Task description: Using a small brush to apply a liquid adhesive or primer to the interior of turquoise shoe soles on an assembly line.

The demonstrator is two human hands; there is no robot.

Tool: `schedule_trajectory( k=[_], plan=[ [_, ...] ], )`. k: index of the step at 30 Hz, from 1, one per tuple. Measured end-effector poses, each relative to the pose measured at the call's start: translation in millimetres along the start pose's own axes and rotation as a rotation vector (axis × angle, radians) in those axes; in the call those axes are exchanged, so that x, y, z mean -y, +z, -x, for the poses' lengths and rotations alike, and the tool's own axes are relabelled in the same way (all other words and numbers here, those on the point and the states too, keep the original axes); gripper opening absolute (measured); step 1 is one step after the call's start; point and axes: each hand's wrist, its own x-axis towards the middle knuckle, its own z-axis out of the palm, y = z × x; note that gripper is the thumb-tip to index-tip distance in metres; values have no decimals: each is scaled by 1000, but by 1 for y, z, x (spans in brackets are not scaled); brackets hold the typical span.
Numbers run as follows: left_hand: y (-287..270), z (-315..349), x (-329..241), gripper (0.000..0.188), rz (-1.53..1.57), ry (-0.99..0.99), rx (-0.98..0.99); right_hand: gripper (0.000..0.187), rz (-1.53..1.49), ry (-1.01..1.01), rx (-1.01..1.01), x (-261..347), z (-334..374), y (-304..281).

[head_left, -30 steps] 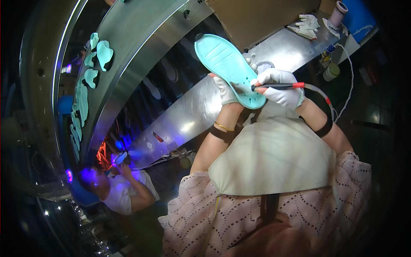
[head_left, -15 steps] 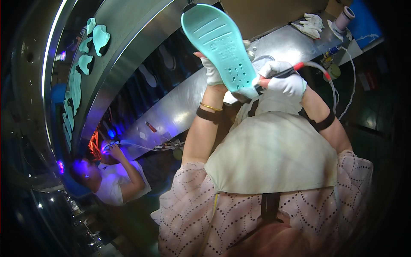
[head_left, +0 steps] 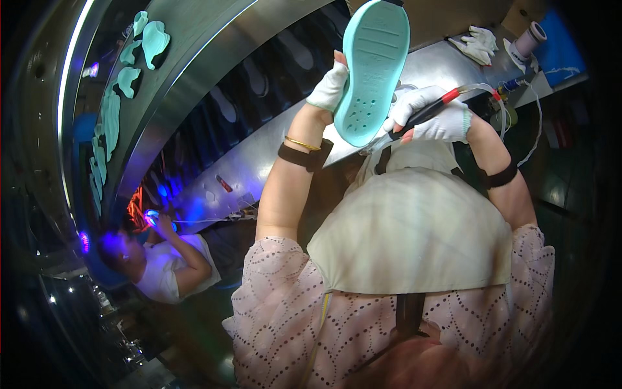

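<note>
A turquoise shoe sole (head_left: 372, 74), heel holes toward me, is held up in front of me. My left hand (head_left: 330, 87), in a white fingerless glove, grips its left edge; some fingers are hidden behind it. My right hand (head_left: 431, 117), gloved alike, is closed round a black pen-shaped tool (head_left: 424, 120) with red ends and a hose trailing right. The tool's tip points at the lower right edge of the sole; whether it touches, I cannot tell.
Turquoise pieces (head_left: 154, 44) lie on a conveyor (head_left: 194, 32) at the left. A metal bench (head_left: 278, 152) runs behind my hands, with white gloves (head_left: 478, 45) and a thread cone (head_left: 530, 39) at its far right. Another person (head_left: 172, 259) works at the lower left.
The sole has moved right and turned more upright, with my left hand following. My right hand with the tool has shifted slightly; the tool's tip has drawn lower along the edge.
</note>
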Motion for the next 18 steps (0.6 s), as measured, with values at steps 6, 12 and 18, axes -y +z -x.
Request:
schedule_trajectory(
  k=[6, 12, 18],
  plan=[
    [-10, -4, 2, 70, -8, -97, -265, 12, 326, -197, -105, 1, -9, 9],
    [9, -11, -6, 62, -191, -176, -371, 12, 173, -161, -190, -3, -6, 0],
    [-7, -9, -3, 60, -186, -156, -378, 15, 279, -44, -110, 1, -8, -5]
  ],
)
